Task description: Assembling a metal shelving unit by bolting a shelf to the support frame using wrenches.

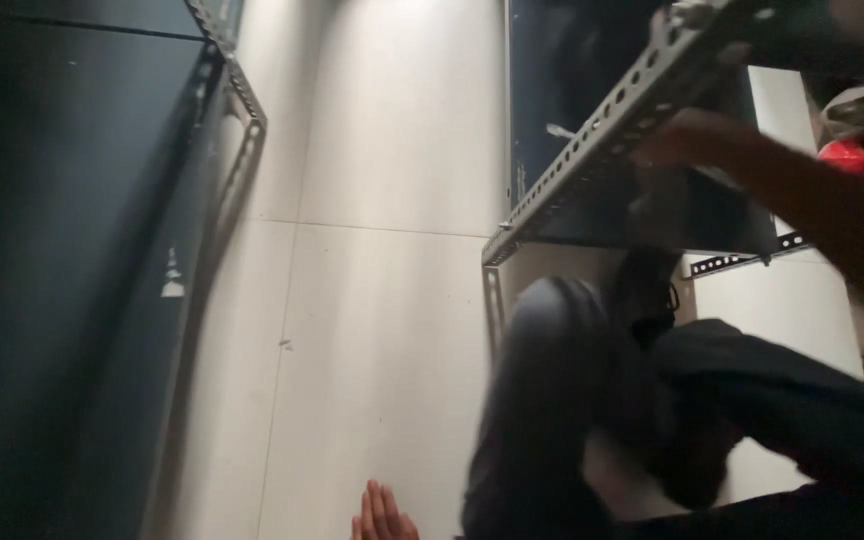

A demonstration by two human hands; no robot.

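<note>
Pale floor tiles (382,300) fill the middle, open between a dark cabinet (62,250) and a perforated metal shelf (592,150). Dark-trousered legs (572,420) crowd the lower right. The right hand (687,140) reaches the shelf edge, grip blurred, cannot tell. The left hand (382,515) lies flat, fingers together, on the floor.

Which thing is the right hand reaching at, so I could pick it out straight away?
Start at the pale tiled floor, then go right to the dark shelf unit. Along its front edge runs a grey slotted metal angle rail, sloping up to the right, and the right hand is at it. Its row of punched holes sets it apart.
</note>
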